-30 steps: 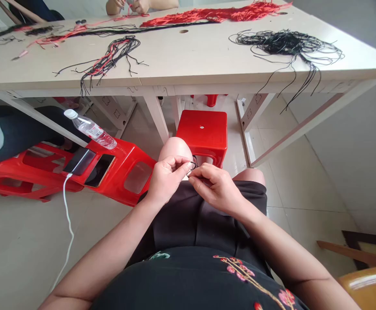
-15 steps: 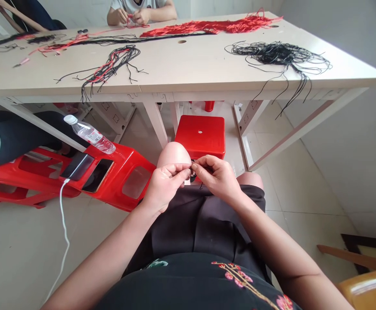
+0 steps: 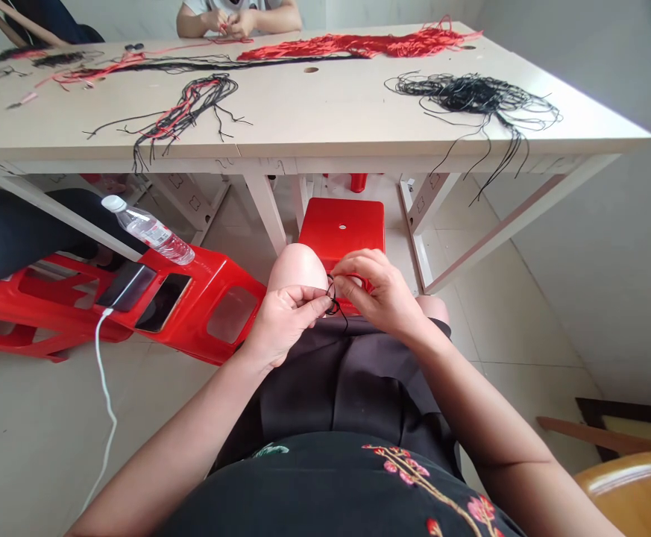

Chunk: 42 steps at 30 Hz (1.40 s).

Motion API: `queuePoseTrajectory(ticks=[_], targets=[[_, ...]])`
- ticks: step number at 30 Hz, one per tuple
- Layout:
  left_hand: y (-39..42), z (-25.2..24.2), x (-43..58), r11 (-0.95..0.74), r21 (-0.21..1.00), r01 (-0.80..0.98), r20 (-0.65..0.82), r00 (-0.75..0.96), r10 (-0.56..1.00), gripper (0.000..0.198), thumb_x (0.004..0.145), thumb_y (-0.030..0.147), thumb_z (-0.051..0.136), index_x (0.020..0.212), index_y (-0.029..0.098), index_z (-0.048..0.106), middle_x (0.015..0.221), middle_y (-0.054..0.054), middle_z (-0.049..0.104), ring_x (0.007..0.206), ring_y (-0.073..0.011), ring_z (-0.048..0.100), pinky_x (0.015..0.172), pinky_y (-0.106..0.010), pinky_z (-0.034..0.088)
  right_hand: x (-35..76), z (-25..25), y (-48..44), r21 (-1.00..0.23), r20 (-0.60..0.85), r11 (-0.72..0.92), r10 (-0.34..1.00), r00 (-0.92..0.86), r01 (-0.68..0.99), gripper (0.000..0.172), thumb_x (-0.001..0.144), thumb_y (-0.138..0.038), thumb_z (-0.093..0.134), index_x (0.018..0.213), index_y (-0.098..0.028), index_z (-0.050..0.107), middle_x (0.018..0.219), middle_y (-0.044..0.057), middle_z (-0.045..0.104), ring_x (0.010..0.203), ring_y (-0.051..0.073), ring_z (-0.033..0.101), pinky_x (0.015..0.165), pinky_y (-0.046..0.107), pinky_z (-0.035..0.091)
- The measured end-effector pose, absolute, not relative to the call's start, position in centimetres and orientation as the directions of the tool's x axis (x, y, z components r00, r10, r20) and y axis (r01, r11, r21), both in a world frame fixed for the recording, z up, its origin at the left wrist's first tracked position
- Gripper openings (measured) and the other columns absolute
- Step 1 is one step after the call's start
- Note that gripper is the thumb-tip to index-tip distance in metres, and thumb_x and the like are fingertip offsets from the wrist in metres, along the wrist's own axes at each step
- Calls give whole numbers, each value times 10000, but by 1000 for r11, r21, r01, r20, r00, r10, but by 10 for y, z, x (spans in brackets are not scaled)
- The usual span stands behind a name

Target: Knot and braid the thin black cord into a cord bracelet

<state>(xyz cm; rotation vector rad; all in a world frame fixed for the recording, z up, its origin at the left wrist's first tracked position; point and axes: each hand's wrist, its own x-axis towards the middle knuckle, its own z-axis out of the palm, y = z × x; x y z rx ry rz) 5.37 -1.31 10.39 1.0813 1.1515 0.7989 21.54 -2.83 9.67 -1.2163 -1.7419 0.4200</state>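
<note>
Over my lap, a thin black cord (image 3: pixel 335 306) runs between my two hands, with a small loop and a loose end hanging down. My left hand (image 3: pixel 285 317) pinches the cord between thumb and forefinger. Slightly higher, my right hand (image 3: pixel 375 291) is closed in a pinch on another part of the same cord. The fingers hide part of the cord, so its knotting cannot be made out. On the table ahead lie a black and red cord bundle (image 3: pixel 194 108) and a tangled black cord bundle (image 3: pixel 473 95).
A long pale table (image 3: pixel 314 112) spans the front, with a red cord bundle (image 3: pixel 359 46) at its far side. One red stool (image 3: pixel 343 220) stands beneath; another stool (image 3: pixel 230 276) holds a water bottle (image 3: pixel 149 231), a phone (image 3: pixel 162 302) and a power bank (image 3: pixel 127 286). A co-worker's hands (image 3: pixel 233 22) handle red cord.
My right hand has lifted slightly up and away from my left, drawing out the black cord. More of the loop and loose end shows. The view has shifted a little.
</note>
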Motion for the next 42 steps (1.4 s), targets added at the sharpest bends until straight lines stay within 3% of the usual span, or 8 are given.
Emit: queuePoseTrajectory(ticks=[3, 7, 13, 21, 27, 32, 36, 42], targets=[[-12, 107, 53, 310, 950, -41, -295, 207, 933, 200, 567, 264, 752, 687, 127, 668, 582, 2, 613, 464, -36, 457, 469, -185, 359, 214, 87, -35, -835, 457, 371, 879, 135, 406, 69, 823, -270, 540, 812, -202, 548, 796, 34, 610, 714, 142, 553, 659, 284, 454], [-10, 107, 52, 248, 967, -54, -234, 196, 952, 196, 601, 280, 730, 727, 143, 669, 624, 6, 632, 468, -29, 463, 492, -181, 380, 206, 75, -47, -969, 226, 232, 971, -79, 83, 253, 796, -329, 580, 1002, -210, 494, 791, 12, 615, 563, 103, 535, 491, 226, 442], [-13, 103, 50, 122, 989, 88, -138, 218, 966, 196, 612, 295, 717, 719, 137, 674, 660, -19, 657, 610, -100, 572, 631, -224, 460, 212, 89, -46, -800, 402, 374, 915, -43, 469, 101, 826, -228, 530, 749, -179, 573, 689, 4, 610, 566, 88, 496, 550, 208, 412], [-17, 99, 49, 79, 962, 261, -148, 257, 955, 180, 627, 307, 693, 698, 143, 668, 654, -21, 651, 615, -113, 576, 599, -218, 448, 227, 104, -47, -645, 526, 399, 850, 1, 652, 146, 854, -229, 479, 757, -204, 586, 681, 1, 608, 591, 106, 519, 578, 223, 425], [-16, 109, 46, 58, 956, 287, -130, 238, 963, 162, 628, 294, 678, 683, 143, 663, 617, -13, 634, 573, -110, 563, 561, -211, 431, 231, 112, -49, -644, 527, 414, 850, -19, 643, 137, 853, -244, 493, 801, -213, 616, 708, 14, 632, 625, 131, 523, 616, 265, 441], [-24, 115, 39, -9, 943, 333, -96, 297, 950, 144, 666, 279, 624, 692, 139, 645, 612, -18, 624, 570, -118, 557, 562, -223, 426, 223, 114, -52, -720, 465, 486, 868, -176, 495, 203, 851, -264, 516, 1032, -225, 600, 933, 54, 655, 900, 183, 556, 807, 339, 449], [-30, 117, 36, -70, 929, 363, -69, 358, 931, 161, 678, 291, 591, 689, 134, 626, 612, -24, 604, 572, -121, 534, 543, -223, 402, 208, 109, -52, -771, 381, 478, 876, -296, 422, 185, 843, -249, 527, 1001, -225, 618, 871, 37, 668, 800, 157, 593, 746, 299, 471], [-34, 130, 35, -88, 885, 457, -56, 291, 955, 125, 650, 247, 555, 644, 138, 616, 578, -14, 573, 544, -119, 504, 519, -226, 386, 195, 107, -54, -734, 421, 499, 867, -269, 461, 147, 838, -203, 505, 840, -205, 652, 728, 31, 625, 705, 148, 586, 641, 253, 478]])
